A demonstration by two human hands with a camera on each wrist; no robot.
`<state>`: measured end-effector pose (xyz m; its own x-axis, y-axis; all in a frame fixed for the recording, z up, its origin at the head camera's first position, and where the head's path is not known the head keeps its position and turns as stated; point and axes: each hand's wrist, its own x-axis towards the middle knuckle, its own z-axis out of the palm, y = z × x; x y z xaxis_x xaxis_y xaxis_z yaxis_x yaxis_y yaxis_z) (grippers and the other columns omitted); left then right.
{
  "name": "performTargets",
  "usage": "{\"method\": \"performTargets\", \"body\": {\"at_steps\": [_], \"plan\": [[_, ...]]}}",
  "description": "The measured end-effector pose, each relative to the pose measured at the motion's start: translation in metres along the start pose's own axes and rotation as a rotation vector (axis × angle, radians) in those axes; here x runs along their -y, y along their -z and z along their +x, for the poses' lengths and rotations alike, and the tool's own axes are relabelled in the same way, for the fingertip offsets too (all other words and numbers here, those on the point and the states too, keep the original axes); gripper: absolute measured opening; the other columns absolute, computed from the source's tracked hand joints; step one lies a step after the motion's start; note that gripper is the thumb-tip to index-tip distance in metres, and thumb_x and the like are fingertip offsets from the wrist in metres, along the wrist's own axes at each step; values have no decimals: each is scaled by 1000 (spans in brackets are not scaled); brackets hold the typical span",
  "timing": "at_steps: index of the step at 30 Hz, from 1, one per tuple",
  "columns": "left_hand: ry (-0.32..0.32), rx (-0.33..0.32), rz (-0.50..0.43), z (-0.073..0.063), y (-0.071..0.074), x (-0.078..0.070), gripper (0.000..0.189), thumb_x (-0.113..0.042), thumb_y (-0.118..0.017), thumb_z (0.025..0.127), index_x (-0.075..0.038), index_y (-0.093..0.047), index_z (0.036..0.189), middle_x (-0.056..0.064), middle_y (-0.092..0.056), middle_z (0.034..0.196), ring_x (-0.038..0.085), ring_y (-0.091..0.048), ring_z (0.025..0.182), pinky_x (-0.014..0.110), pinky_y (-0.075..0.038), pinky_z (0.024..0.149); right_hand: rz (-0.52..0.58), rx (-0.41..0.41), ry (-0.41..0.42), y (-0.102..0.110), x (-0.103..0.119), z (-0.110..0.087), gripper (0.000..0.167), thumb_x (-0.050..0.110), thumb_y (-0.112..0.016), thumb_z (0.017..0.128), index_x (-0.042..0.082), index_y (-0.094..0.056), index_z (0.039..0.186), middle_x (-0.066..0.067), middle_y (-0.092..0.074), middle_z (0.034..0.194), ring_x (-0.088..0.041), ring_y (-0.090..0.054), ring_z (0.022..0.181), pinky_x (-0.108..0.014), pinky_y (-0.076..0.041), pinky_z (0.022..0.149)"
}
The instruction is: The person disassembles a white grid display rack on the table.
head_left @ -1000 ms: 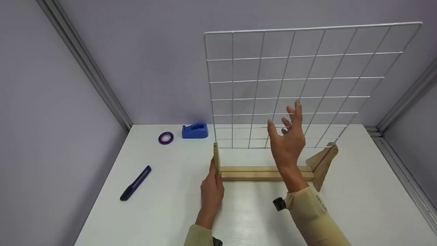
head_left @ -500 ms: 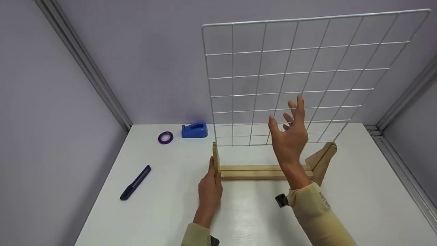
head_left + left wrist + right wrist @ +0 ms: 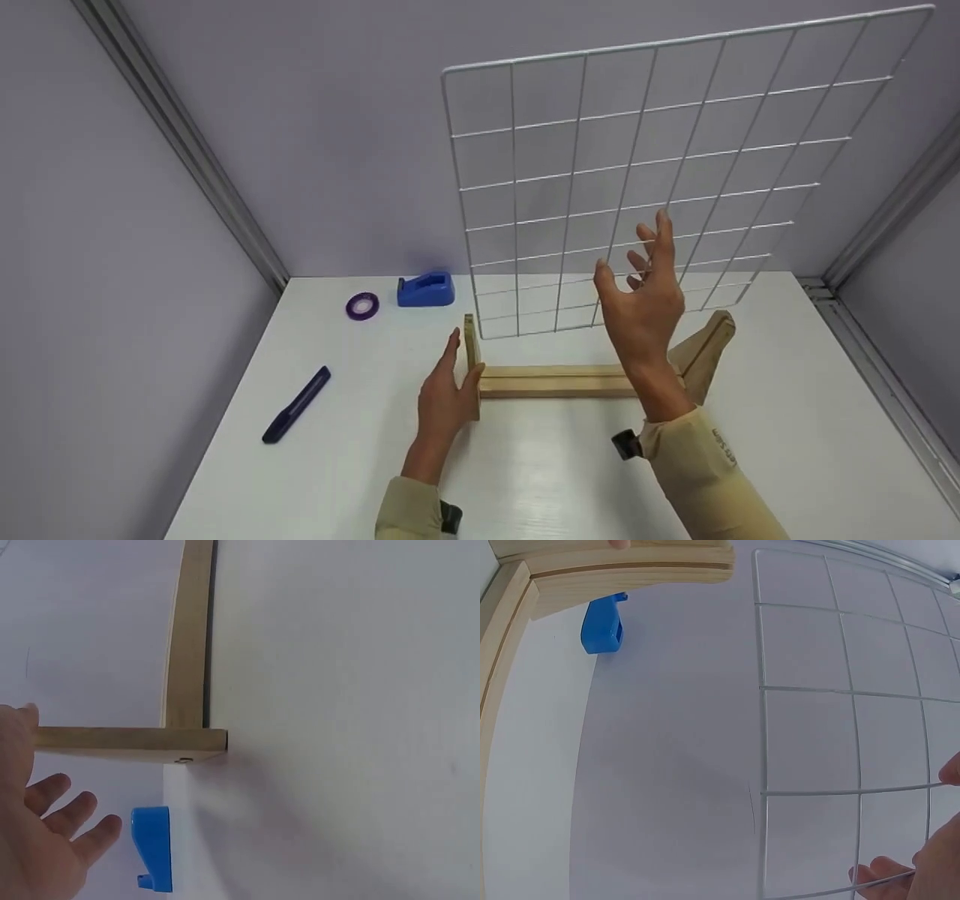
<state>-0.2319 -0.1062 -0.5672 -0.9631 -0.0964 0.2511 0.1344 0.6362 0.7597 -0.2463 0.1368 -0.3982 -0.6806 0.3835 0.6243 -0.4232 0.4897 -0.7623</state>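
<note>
A white wire grid panel (image 3: pixel 641 111) hangs over the back of the table, its left lower corner tilted down. My right hand (image 3: pixel 645 315) grips it in its lower middle; in the right wrist view the thumb (image 3: pixel 951 771) and fingers (image 3: pixel 881 874) lie at its wires. Below stands a wooden base with a grooved crossbar (image 3: pixel 555 386), a left upright (image 3: pixel 471 337) and a right upright (image 3: pixel 705 356). My left hand (image 3: pixel 442 401) is beside the left upright, fingers straight and spread, thumb at its front edge. The left wrist view shows these fingers (image 3: pixel 71 817) apart from the wood.
A blue tape dispenser (image 3: pixel 426 292) and a purple tape roll (image 3: pixel 352 308) lie at the back left of the white table. A dark blue, slim pen-like tool (image 3: pixel 296 405) lies at the left. Pale walls stand behind and at both sides.
My left hand has loosened from the left upright and moved slightly left. The grid has tilted, its left side lower and right side higher, as my right hand shifted slightly right.
</note>
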Motion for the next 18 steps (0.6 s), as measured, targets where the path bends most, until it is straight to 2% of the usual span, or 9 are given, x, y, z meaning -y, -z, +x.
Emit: {"method": "performTargets", "body": {"at_steps": [5, 9, 15, 18], "plan": [[-11, 84, -106, 13, 9, 0, 76, -44, -65, 98, -29, -28, 162, 3, -39, 163, 31, -43, 147, 53, -38, 119, -3, 28, 2, 6, -2, -1, 81, 11, -71, 90, 22, -32, 160, -3, -57, 148, -30, -66, 122, -49, -58, 92], [-44, 158, -200, 24, 16, -1, 79, -48, -66, 96, -31, -27, 162, 2, -38, 164, 32, -42, 148, 57, -36, 119, -2, 54, 6, 10, -4, -3, 81, 7, -67, 89, 23, -32, 160, -4, -56, 148, -32, -64, 125, -50, -57, 95], [-91, 223, -260, 35, 19, 2, 76, -45, -66, 97, -24, -30, 161, 4, -42, 161, 28, -42, 148, 53, -35, 121, -16, 69, 7, 13, -12, -8, 79, 6, -67, 89, 24, -35, 159, -6, -57, 149, -33, -62, 129, -51, -56, 96], [-88, 247, -285, 39, 19, 4, 73, -42, -65, 98, -27, -31, 160, 4, -40, 162, 27, -42, 148, 49, -37, 120, -26, 74, 5, 15, -15, -10, 78, 7, -68, 89, 25, -37, 158, -5, -57, 148, -32, -63, 128, -51, -57, 95]]}}
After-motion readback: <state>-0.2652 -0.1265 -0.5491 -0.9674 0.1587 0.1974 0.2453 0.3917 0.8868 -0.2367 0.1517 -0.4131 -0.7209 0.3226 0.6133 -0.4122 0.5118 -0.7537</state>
